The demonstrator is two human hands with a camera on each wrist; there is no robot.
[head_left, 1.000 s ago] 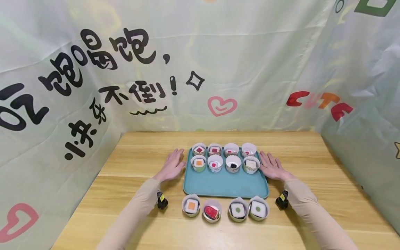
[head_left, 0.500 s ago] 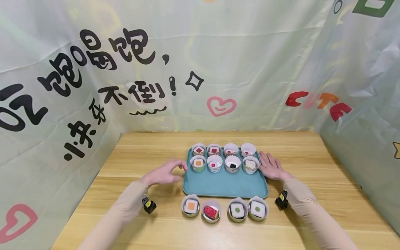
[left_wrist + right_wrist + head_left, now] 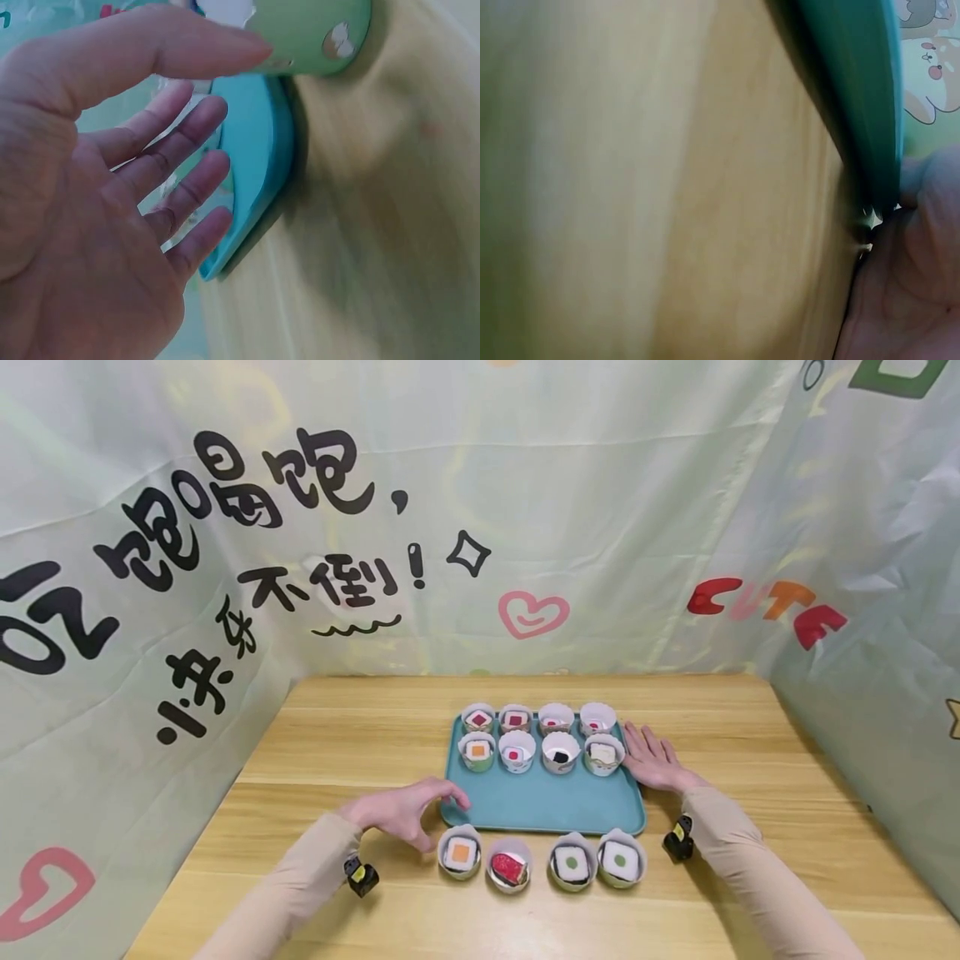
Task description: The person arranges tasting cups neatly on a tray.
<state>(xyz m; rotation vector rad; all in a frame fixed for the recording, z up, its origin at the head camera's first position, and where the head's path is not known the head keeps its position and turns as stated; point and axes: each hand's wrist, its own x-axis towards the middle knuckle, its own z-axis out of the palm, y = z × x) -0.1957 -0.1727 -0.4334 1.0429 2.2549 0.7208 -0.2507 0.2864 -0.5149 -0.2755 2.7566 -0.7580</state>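
My left hand (image 3: 403, 810) reaches over the front left corner of the blue tray (image 3: 555, 803), thumb and fingers spread apart and holding nothing. Right beside it on the table stands a paper cup (image 3: 450, 875) with an orange-topped sushi piece (image 3: 461, 855). In the left wrist view, the thumb overlaps this green cup (image 3: 319, 45), while the other fingers extend over the tray corner (image 3: 262, 142). My right hand (image 3: 651, 762) lies with extended fingers along the tray's right edge, close to a paper cup (image 3: 602, 768) holding a whitish piece.
Two rows of paper cups with sushi pieces stand on the tray's back half, including one cup (image 3: 559, 766) with a dark piece. In front of the tray are a cup with a red-topped piece (image 3: 508, 869) and two with green-dotted pieces (image 3: 572, 863). Printed cloth (image 3: 615, 527) encloses the table.
My left hand has left the tray's left edge, drawn back and come forward to the front left cup with fingers spread. The right hand and the cups stay put.
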